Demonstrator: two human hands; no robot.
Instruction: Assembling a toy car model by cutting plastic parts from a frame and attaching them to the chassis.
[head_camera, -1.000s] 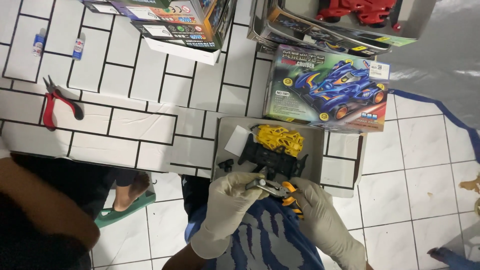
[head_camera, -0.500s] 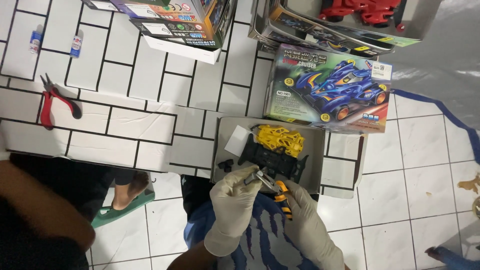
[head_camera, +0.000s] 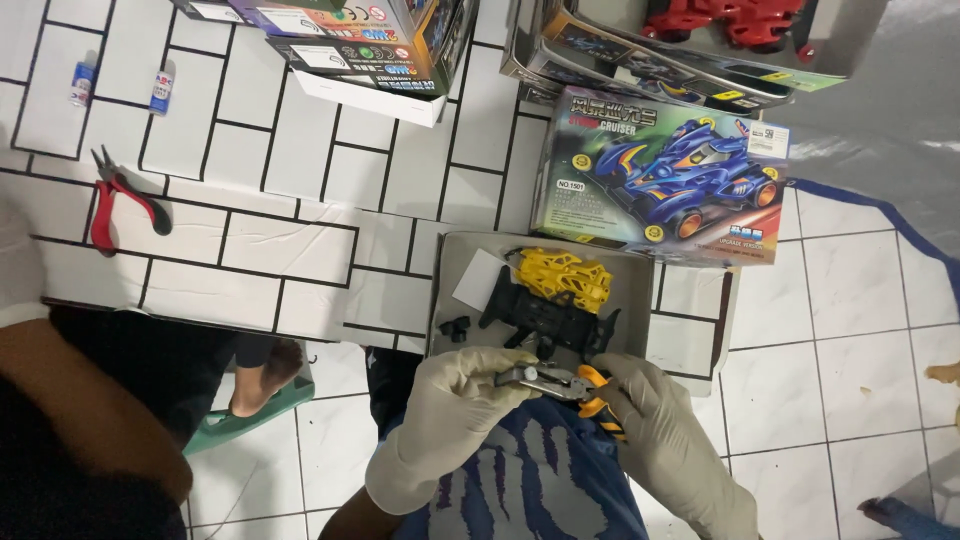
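Both my hands wear pale latex gloves, low in the middle of the head view. My right hand (head_camera: 662, 432) grips the orange handles of small cutting pliers (head_camera: 560, 382). My left hand (head_camera: 447, 415) pinches at the metal jaws, fingers closed around a tiny part that I cannot make out. Just above them lies a shallow grey box tray (head_camera: 640, 275) with a black model-car chassis (head_camera: 550, 315), a yellow plastic part frame (head_camera: 562, 275) and a white paper slip (head_camera: 482, 279).
A model-car box with a blue racer picture (head_camera: 665, 180) lies behind the tray, more boxes (head_camera: 350, 45) beyond. Red-handled pliers (head_camera: 115, 205) and two small bottles (head_camera: 120, 85) lie at left. Another person's arm (head_camera: 90, 400) and sandalled foot (head_camera: 265, 385) are at lower left.
The hands stayed joined on the pliers, shifting slightly; the left hand's fingers have closed tighter over the jaws. The tray and boxes have not moved.
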